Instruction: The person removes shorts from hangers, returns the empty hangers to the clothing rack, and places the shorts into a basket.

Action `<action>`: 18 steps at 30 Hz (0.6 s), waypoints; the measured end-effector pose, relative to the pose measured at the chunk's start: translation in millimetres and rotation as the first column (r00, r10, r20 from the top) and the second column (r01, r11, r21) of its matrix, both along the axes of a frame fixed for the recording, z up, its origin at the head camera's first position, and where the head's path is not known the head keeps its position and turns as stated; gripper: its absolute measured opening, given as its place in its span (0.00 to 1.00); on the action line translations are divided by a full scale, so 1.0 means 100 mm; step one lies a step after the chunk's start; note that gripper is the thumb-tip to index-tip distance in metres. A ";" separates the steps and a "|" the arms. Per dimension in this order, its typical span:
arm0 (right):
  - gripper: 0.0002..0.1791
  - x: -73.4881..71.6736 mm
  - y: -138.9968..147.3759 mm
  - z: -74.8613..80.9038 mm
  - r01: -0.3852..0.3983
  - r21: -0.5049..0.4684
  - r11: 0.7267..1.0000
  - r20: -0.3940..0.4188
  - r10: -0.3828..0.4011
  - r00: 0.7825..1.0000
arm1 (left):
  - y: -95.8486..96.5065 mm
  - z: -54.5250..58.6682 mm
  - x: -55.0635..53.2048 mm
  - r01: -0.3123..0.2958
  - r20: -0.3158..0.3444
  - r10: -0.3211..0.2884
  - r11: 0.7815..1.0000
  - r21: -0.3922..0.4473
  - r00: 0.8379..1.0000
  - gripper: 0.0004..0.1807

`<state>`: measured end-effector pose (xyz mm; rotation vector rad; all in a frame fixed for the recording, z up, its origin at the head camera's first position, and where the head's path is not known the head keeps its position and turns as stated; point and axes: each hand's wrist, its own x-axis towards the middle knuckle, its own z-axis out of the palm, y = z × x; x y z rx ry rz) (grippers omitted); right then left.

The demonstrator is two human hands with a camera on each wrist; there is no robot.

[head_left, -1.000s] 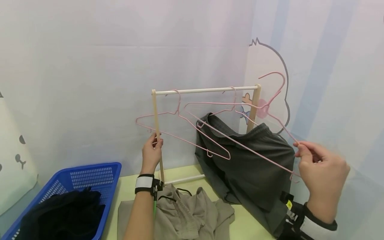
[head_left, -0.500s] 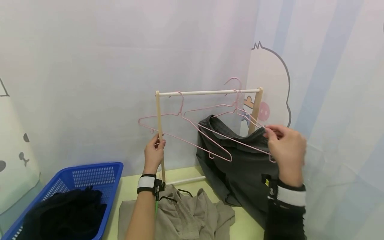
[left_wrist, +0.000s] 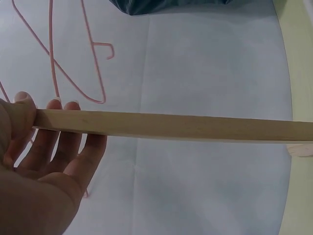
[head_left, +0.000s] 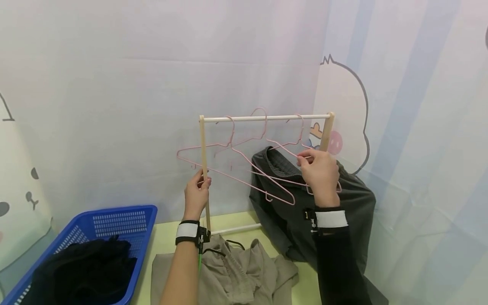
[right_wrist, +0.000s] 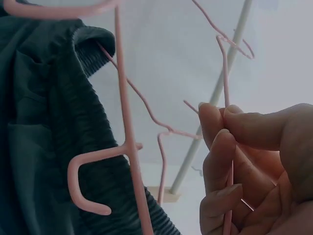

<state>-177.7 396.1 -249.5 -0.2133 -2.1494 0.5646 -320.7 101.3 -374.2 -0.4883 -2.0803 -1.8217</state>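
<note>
My left hand [head_left: 196, 195] holds the left wooden post [head_left: 203, 146] of a small clothes rack; in the left wrist view, thumb and fingers close round this post [left_wrist: 186, 126]. My right hand [head_left: 321, 174] pinches one shoulder of a pink wire hanger [head_left: 280, 146], seen in the right wrist view with the hanger wire [right_wrist: 226, 83] between thumb and fingers. Its hook overlaps the rack's white rod [head_left: 244, 119] near the middle. A bare pink hanger [head_left: 231, 136] hangs at the rod's left. Dark grey trousers [head_left: 280, 207] hang from another pink hanger [head_left: 302, 131] at the right.
Beige trousers [head_left: 244, 275] with black drawstrings lie on the pale yellow table [head_left: 169, 231] before the rack. A blue plastic basket [head_left: 146, 237] with black clothing [head_left: 81, 267] stands at the left. Light curtains [head_left: 160, 84] close in the back and right.
My right hand has carried the hanger from the far right leftward, bringing its hook from beyond the rack's right end to the rod's middle. The left hand stays on the post.
</note>
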 end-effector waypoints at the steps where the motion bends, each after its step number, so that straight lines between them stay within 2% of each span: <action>1: 0.10 -0.01 0.00 -0.02 -0.003 0.001 1.000 0.012 0.003 1.000 | 0.01 0.00 0.00 -0.001 0.002 0.001 1.000 0.002 1.000 0.25; 7: 0.10 -0.01 0.06 -0.10 -0.015 0.002 1.000 0.059 0.015 0.998 | 0.05 0.01 0.00 -0.011 -0.006 0.011 1.000 0.004 1.000 0.25; 18: 0.11 -0.02 0.11 -0.13 -0.075 0.003 0.997 0.065 0.074 0.995 | 0.05 0.03 -0.02 -0.006 -0.004 0.006 1.000 0.005 1.000 0.25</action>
